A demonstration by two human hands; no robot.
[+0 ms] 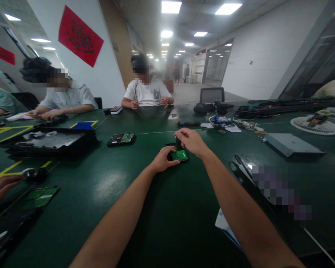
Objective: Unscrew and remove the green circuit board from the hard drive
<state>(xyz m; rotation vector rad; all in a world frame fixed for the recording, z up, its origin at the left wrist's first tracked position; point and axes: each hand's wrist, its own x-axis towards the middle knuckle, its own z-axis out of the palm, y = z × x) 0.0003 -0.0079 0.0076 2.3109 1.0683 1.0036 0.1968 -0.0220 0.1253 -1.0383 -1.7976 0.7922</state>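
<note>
A hard drive (180, 155) with a green circuit board facing up lies on the dark green table (111, 219) in front of me. My left hand (166, 158) grips its left end, thumb along the near edge and fingers over the far side. Above the board, my right hand (190, 141) is closed on a dark upright tool (178, 143), perhaps a screwdriver; its tip is too small to make out. A second hard drive (121, 139), board up, rests apart to the left.
On the left are a black tray (48, 139), a loose green circuit board (44, 195) and another person's hand (4, 188). A grey metal box (293, 144) and cables (222, 121) lie right. A pen-like tool (189, 123) is beyond my hands. People sit opposite.
</note>
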